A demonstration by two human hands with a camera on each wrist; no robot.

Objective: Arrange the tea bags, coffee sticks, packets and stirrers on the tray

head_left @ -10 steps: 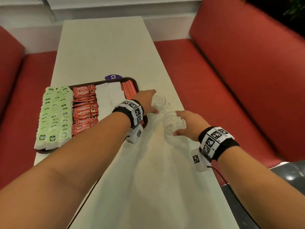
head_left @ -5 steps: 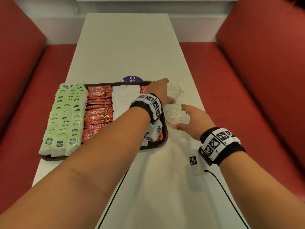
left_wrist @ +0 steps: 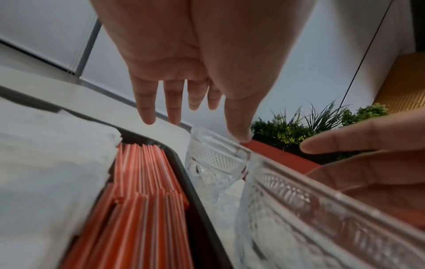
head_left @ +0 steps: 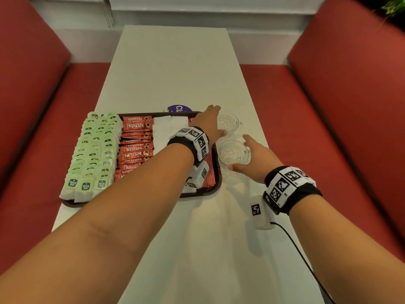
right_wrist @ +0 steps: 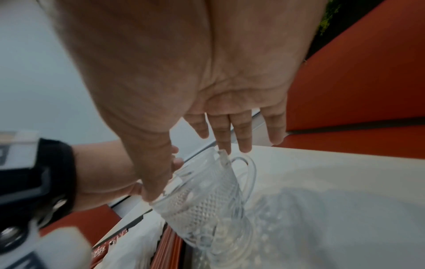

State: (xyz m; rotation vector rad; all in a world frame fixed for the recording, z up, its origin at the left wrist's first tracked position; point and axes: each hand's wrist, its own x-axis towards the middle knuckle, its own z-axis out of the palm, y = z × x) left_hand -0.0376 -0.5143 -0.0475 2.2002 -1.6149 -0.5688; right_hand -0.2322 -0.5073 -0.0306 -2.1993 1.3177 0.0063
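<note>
1. Tray (head_left: 215,185) as landmark, on the white surface (head_left: 175,66): filled in rows, green tea bags (head_left: 92,154) at its left end, red coffee sticks (head_left: 135,148) next, white packets (head_left: 163,130) after them, orange-striped stirrers (left_wrist: 147,182) along its right wall. Probably sorted by kind for easy picking.
2. Two cut-glass cups just right of the tray, off it: far cup (head_left: 229,123) near the tray's far right corner, near cup (head_left: 234,153) beside the right wall.
3. Left hand (head_left: 208,126) reaching across the tray's right edge, fingers straight and spread over the far cup, thumb tip at its rim; grasping nothing. Likely poised to take it from above.
4. Right hand (head_left: 255,159) right of the tray, spread over the near cup, thumb against the rim, fingers relaxed and not yet closed around it.
5. Hard to tell: real contact or mere overlap at both rims. Left forearm hides part of the packets and stirrers. A purple disc (head_left: 179,109) behind the tray shows only in part, its lettering cut off. Wrist views blurred.
</note>
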